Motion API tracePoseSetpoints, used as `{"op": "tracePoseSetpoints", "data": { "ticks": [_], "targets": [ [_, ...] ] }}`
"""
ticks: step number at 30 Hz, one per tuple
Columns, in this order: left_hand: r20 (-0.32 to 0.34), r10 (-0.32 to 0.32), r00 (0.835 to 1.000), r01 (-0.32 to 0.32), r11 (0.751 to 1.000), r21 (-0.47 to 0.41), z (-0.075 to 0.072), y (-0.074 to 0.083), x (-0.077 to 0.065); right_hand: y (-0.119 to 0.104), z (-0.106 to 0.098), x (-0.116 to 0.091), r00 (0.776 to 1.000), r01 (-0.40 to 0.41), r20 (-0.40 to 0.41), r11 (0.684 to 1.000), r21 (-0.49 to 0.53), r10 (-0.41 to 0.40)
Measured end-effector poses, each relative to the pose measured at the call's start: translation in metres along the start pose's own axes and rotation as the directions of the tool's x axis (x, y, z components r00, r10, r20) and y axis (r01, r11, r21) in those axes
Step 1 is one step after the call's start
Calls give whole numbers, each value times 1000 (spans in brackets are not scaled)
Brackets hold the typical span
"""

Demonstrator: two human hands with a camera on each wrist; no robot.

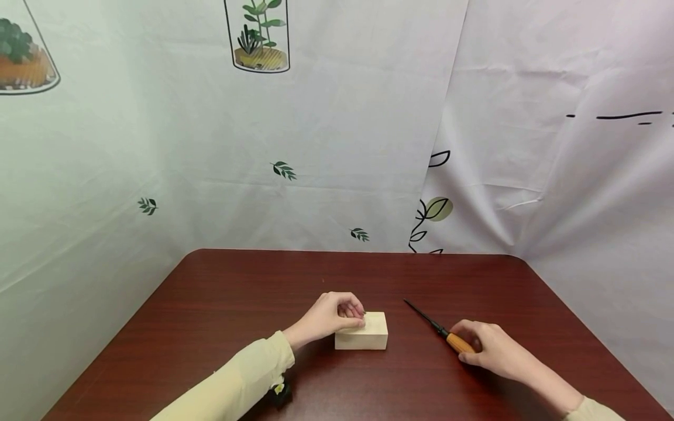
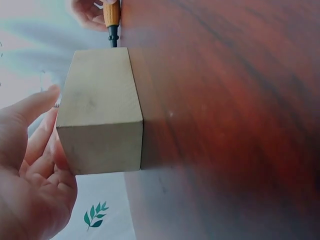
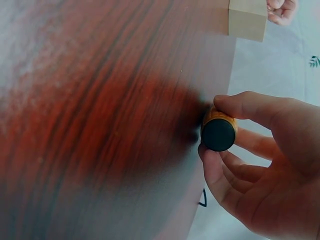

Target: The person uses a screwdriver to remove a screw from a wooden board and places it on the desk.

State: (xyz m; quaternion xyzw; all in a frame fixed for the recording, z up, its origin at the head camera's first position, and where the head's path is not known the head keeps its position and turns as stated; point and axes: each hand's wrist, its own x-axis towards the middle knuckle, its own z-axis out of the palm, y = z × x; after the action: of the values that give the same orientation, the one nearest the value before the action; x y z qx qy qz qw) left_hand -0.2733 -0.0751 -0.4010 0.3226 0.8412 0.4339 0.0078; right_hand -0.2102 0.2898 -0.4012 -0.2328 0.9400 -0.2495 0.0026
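A pale wooden block [image 1: 361, 341] lies on the dark red table [image 1: 253, 292]. My left hand [image 1: 337, 313] is at the block's top face, thumb and fingers close together. Between them, in the left wrist view, shows the threaded end of a small screw [image 2: 56, 105], right at the block's surface; its head is hidden by the fingers. To the right, my right hand [image 1: 487, 348] grips a screwdriver [image 1: 457, 343] by its orange handle. Its long black shaft points up and left, toward the far side of the table. The handle's black end cap [image 3: 219, 135] faces the right wrist camera.
A small dark object with a yellow-white part [image 1: 280, 390] shows at the left sleeve, near the table's front. White curtains [image 1: 316, 128] with printed plants hang behind the table and along both sides.
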Motion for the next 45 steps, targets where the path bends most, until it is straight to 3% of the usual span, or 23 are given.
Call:
{"op": "tracePoseSetpoints", "data": {
  "ticks": [6,12,27,37,45],
  "targets": [
    [67,57,996,-58,998,6,-3,-4,1,0,0,0,1000,1,2,1000,-6,-1],
    [70,72,995,-76,996,49,-6,-5,2,0,0,0,1000,6,-4,1000,-11,-6],
    [6,10,1000,-10,1000,-4,-2,-5,0,0,-2,1,999,-21,40,1000,10,20],
    [-8,4,1000,-4,1000,-20,-4,-3,-2,-2,-2,0,999,-20,35,1000,16,19],
    [-73,-6,997,4,1000,-28,-9,1,-10,-5,-2,1,998,-41,38,999,17,41]
  ]
}}
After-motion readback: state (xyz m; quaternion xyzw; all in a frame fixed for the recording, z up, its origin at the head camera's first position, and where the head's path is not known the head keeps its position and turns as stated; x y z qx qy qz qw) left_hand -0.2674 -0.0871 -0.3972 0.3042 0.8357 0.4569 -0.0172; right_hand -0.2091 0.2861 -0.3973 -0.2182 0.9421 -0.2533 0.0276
